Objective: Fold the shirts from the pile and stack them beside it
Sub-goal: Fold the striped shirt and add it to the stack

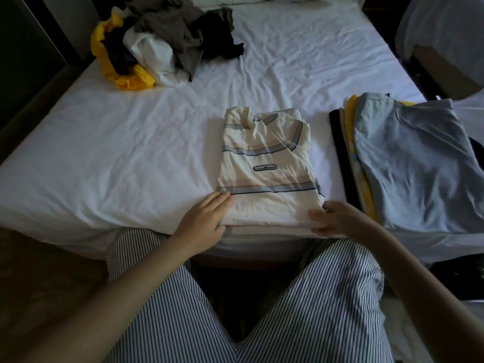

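Two hands on cream striped shirt (pixel 264 163), folded, just left of folded stack (pixel 408 163) | left hand (pixel 207 218) and right hand (pixel 334 218) pinch its near corners, likely to lift it flat onto stack | unfolded pile (pixel 162 40) well left, farther back

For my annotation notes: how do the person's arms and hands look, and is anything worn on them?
Both arms are bare, with no sleeve in view. The left hand and right hand show no glove, ring or watch.
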`<state>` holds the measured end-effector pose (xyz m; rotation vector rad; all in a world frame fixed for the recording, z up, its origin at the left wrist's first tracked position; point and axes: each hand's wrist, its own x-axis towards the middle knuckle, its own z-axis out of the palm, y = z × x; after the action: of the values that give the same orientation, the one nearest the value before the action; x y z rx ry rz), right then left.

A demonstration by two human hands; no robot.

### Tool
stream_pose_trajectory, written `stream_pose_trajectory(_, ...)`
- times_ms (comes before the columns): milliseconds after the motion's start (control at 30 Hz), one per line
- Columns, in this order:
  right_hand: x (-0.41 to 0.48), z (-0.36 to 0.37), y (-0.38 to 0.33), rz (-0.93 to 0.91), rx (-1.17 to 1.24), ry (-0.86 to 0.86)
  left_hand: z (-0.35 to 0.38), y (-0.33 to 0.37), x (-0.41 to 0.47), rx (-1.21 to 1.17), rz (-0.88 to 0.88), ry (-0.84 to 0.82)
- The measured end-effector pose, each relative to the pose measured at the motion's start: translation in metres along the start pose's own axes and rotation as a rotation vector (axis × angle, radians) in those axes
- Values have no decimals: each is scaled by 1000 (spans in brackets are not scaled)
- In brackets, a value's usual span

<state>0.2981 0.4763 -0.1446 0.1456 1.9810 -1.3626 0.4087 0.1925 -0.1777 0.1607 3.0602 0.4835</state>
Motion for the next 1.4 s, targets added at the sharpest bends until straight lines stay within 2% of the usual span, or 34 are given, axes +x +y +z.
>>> stream_pose_trajectory(67,5,-7,-16,-58,-234,89,-20,3,10,23,35,-113)
stream_pose_trajectory(133,16,-11,-35,-170,-309,205,-36,5,29,10,36,-293)
stream_pose_trajectory(167,24,-11,-44,-233,-310,266,-41,5,42,-24,33,-302)
stream_pose_trajectory(267,54,-2,-71,-399,-332,441,-49,4,94,-179,-23,-132)
stream_pose_trajectory(367,90,10,-97,-465,-288,515,-54,1,149,-283,-74,44)
stream_pose_trajectory(467,120,14,-116,-461,-299,572,-59,-2,191,-443,-204,95)
stream_pose_trajectory(567,136,11,-126,-444,-437,598,-54,-4,219,-543,-357,32)
stream_pose_trajectory(600,141,8,-125,-459,-395,622,-50,-5,225,-555,-413,23)
stream_pose_trajectory(667,147,0,-119,-479,-126,677,-40,-12,230,-612,-478,117)
stream_pose_trajectory(733,150,-6,-105,-440,185,708,-25,-19,229,-662,-422,238)
stream_pose_trajectory(767,149,-6,-99,-404,248,708,-20,-23,226,-639,-393,264)
stream_pose_trajectory(833,151,-7,-94,-377,205,668,-18,-26,225,-676,-385,247)
stream_pose_trajectory(1000,158,-12,-126,-480,27,464,-43,-18,244,-891,-407,97)
stream_pose_trajectory(1067,161,-14,-138,-471,-188,422,-50,-18,253,-972,-381,156)
stream_pose_trajectory(1133,167,-20,-142,-442,-244,476,-56,-17,258,-1039,-356,240)
stream_pose_trajectory(1233,174,-26,-141,-316,2,519,-47,-18,263,-992,-388,277)
stream_pose_trajectory(1300,178,-25,-138,-265,-13,519,-38,-17,262,-927,-412,232)
stream_pose_trajectory(1400,172,-23,-139,-369,-121,476,-35,-21,266,-810,-320,167)
